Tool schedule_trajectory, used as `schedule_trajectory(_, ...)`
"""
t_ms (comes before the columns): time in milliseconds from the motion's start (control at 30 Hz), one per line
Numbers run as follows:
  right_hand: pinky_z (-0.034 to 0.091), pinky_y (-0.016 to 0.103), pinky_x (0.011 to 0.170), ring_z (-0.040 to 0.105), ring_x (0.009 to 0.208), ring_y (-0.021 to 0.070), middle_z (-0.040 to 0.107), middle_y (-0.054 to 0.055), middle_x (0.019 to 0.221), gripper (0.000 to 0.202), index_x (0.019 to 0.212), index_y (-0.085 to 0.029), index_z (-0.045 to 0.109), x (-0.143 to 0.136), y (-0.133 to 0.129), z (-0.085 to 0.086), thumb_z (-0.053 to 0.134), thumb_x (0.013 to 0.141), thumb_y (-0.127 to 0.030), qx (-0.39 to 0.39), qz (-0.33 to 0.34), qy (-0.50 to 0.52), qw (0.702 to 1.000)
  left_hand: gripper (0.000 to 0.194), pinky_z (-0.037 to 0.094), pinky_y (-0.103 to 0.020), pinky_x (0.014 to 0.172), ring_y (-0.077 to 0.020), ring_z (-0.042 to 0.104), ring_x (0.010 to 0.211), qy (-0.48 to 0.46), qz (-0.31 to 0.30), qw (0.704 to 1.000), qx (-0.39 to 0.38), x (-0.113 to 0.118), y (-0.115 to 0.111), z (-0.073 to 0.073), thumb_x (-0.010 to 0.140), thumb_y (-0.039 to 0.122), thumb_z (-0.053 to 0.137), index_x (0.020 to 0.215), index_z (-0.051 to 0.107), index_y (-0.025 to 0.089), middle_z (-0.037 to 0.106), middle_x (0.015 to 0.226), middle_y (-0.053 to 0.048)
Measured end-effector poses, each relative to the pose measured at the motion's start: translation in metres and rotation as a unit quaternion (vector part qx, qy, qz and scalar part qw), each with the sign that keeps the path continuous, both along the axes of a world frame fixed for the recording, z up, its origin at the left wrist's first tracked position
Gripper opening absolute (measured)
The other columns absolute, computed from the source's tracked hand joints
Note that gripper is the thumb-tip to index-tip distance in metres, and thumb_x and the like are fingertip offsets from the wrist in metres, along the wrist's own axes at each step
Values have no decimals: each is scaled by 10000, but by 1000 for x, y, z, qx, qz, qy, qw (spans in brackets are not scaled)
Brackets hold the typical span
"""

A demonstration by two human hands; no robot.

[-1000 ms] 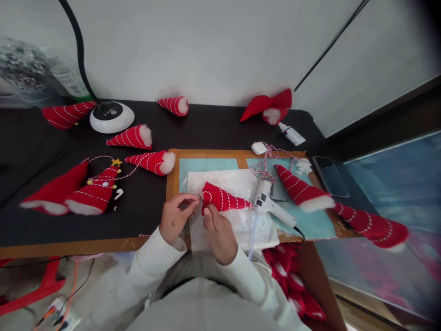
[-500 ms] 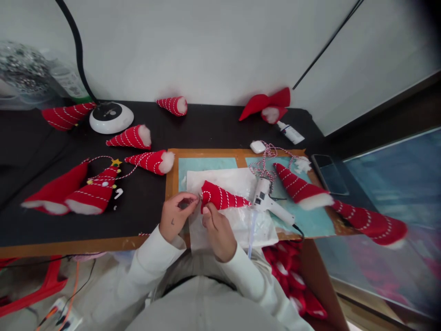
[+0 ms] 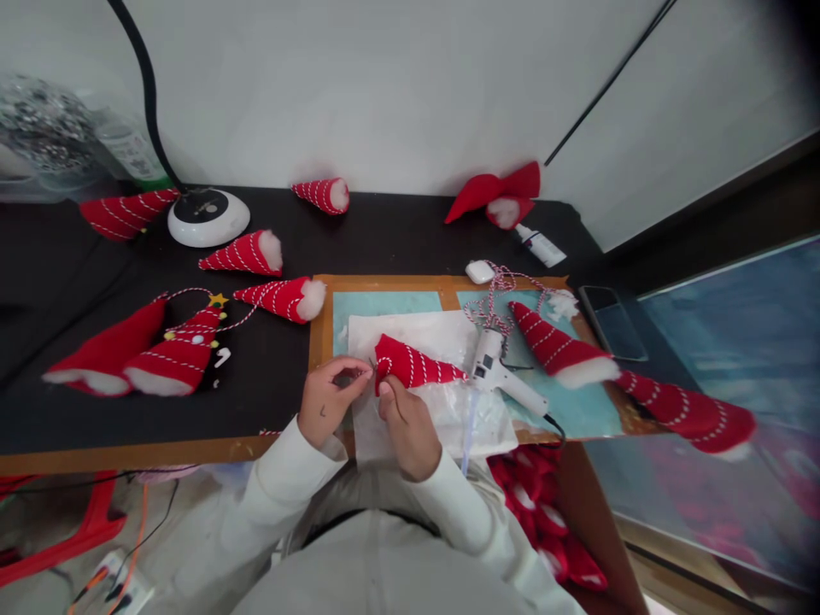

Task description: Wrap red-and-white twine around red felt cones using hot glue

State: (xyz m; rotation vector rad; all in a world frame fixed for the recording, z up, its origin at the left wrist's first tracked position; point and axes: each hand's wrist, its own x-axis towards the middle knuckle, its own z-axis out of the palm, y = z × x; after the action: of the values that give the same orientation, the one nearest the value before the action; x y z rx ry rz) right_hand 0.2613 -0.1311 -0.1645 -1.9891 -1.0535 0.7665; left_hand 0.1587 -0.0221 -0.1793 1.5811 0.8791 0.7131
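Note:
A red felt cone (image 3: 419, 365) wound with red-and-white twisted cord lies on a white sheet (image 3: 436, 326), its tip pointing right. My right hand (image 3: 410, 427) grips the cone's wide end, thumb on top. My left hand (image 3: 330, 400) is pinched just left of that end, where the cord curls over; what sits between its fingertips is too small to make out. A white glue gun (image 3: 506, 380) lies right of the cone's tip, by a tangle of the same cord (image 3: 496, 295).
Cord-wrapped red cones lie left, such as one with white stuffing (image 3: 282, 299) and one with a yellow star (image 3: 183, 350). A lamp base (image 3: 208, 218) stands at the back left. Right are two more cones (image 3: 564, 346), a phone (image 3: 613, 320) and a small white bottle (image 3: 543, 248).
Hardly anything differs. Both hands keep their places at the cone's wide end, and the whole view has shifted very slightly.

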Motion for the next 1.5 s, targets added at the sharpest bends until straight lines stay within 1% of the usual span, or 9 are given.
schedule_trajectory(300, 383, 305, 558, 540, 539, 199, 492, -17, 579, 384, 782, -265, 439, 0, 0, -2, 240, 1018, -495, 9, 4, -6, 1000, 71, 516, -231, 686, -142, 672, 710, 4, -9, 1000, 21, 0, -1, 3, 763, 187, 680, 780, 749, 195, 754, 791, -14)
schedule_trajectory(400, 385, 302, 554, 545, 536, 197, 501, -19, 574, 378, 794, -261, 461, 1, 0, -3, 248, 1017, -480, 10, 7, -9, 1000, 70, 516, -236, 686, -141, 665, 694, 3, -16, 1000, 13, 1, -1, 5, 771, 201, 674, 773, 744, 194, 748, 784, -14)
schedule_trajectory(500, 394, 299, 560, 564, 547, 199, 521, -21, 588, 368, 837, -260, 474, 1, -1, -3, 255, 1012, -498, 8, 11, -5, 1000, 71, 515, -233, 685, -142, 667, 698, 1, -8, 1000, 7, 1, -1, 6, 744, 185, 670, 765, 737, 192, 746, 777, -13)
schedule_trajectory(600, 397, 305, 570, 575, 562, 210, 528, -16, 599, 365, 868, -260, 474, 1, -1, -3, 250, 1002, -515, 3, 11, 0, 1000, 74, 522, -240, 682, -149, 672, 699, -1, 0, 1000, -19, 1, -1, 5, 739, 215, 671, 777, 729, 189, 746, 774, -18)
schedule_trajectory(700, 387, 309, 579, 554, 562, 209, 505, -17, 597, 361, 848, -265, 450, 0, -1, -3, 241, 994, -520, -3, 7, 6, 1000, 92, 524, -244, 675, -151, 671, 692, 3, 5, 999, -40, 0, -1, 4, 750, 253, 672, 787, 725, 187, 745, 774, -23)
schedule_trajectory(867, 361, 300, 580, 532, 572, 198, 501, -23, 618, 335, 827, -265, 419, 1, -1, -1, 287, 973, -536, -1, 17, 16, 1000, 112, 519, -229, 649, -143, 663, 681, 11, 21, 999, -46, 0, -1, 3, 728, 251, 681, 803, 723, 180, 743, 770, -24)
schedule_trajectory(1100, 362, 302, 573, 509, 553, 193, 469, -30, 589, 332, 822, -265, 415, 1, -1, 0, 273, 983, -517, 8, 24, 37, 999, 97, 513, -229, 629, -140, 645, 656, 5, 9, 999, -45, 2, -1, 3, 723, 252, 663, 777, 702, 182, 727, 741, -19)
schedule_trajectory(1333, 349, 301, 579, 491, 552, 185, 451, -37, 589, 326, 823, -260, 431, 0, -2, -4, 284, 985, -501, 7, 26, 42, 999, 68, 483, -226, 620, -133, 608, 636, 7, 9, 999, -35, 2, -1, 4, 693, 208, 640, 737, 683, 180, 695, 698, -7)
schedule_trajectory(1500, 336, 294, 559, 474, 537, 176, 444, -43, 586, 335, 830, -257, 445, 1, -2, -7, 281, 991, -501, 10, 30, 50, 998, 69, 460, -223, 593, -120, 571, 601, 11, 0, 999, -35, 1, -1, 5, 700, 223, 628, 736, 666, 178, 669, 682, 4)
